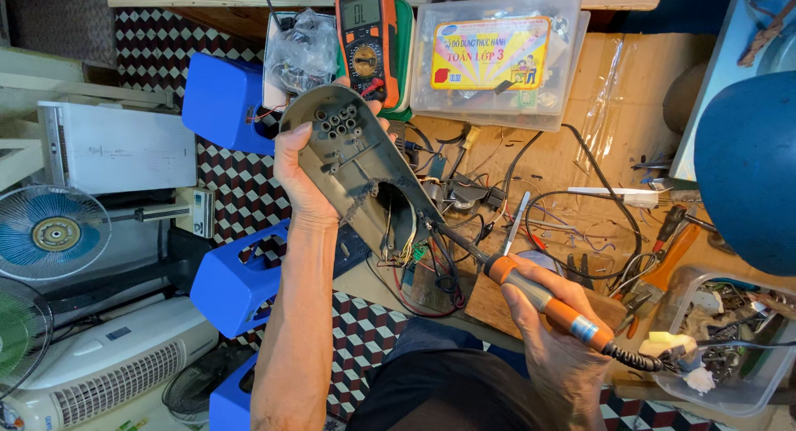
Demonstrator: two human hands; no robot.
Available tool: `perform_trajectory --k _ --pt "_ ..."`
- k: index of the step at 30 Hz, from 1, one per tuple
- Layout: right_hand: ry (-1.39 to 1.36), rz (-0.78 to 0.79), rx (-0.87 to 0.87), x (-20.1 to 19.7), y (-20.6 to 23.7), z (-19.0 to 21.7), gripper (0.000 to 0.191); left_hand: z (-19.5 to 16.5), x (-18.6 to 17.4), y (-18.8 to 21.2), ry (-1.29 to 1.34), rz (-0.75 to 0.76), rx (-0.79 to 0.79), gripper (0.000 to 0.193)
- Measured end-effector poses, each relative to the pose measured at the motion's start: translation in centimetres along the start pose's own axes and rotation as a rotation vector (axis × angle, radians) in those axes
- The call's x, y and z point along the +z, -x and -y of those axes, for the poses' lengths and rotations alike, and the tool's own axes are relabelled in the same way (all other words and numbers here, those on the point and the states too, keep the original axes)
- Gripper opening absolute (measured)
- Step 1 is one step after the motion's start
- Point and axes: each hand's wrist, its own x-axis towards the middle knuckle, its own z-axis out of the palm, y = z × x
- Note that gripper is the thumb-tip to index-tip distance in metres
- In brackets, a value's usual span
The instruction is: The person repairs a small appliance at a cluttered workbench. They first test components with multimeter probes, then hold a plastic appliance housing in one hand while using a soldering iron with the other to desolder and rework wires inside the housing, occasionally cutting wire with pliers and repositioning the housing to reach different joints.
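Checkered tiles cover the floor (240, 178) at 9 o'clock, where a white fan (51, 232) and a white cooler (108, 365) stand beside several blue plastic housings (225, 101). Just right of these, the left hand (303, 178) is wrapped firmly around the edge of a grey plastic casing (352, 162), thumb on its rim, holding it tilted above the worktop (597, 91) near the centre. At 12 o'clock an orange multimeter (366, 37) lies beside a clear plastic box (497, 58) with a yellow label. Below the casing, loose black and red wires (531, 203) sprawl over the cardboard-covered surface. The right hand (551, 331), at 5 o'clock, is closed around the orange grip of a soldering iron (543, 298), whose dark tip reaches into the lower end of the casing. Pliers (663, 249) and a clear tray (730, 348) of odds and ends sit at 4 o'clock, under a blue dome (746, 166).
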Motion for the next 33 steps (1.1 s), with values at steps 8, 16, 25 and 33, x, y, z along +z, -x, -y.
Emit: perform_trajectory --k 8,16,25,33 --pt "-0.112 0.02 -0.055 0.4 0.3 -0.4 0.028 0.0 -0.5 0.1 -0.001 -0.006 0.012 0.072" --pt "-0.011 0.067 -0.03 0.1 0.6 -0.8 0.029 -0.1 -0.6 0.2 -0.003 -0.027 0.01 0.074" --pt "-0.014 0.111 -0.131 0.3 0.8 -0.3 0.031 0.0 -0.5 0.1 -0.063 -0.006 0.051 0.074" --pt "0.056 0.141 -0.2 0.0 0.2 0.4 0.031 -0.4 0.6 0.1 -0.032 -0.006 0.029 0.069"
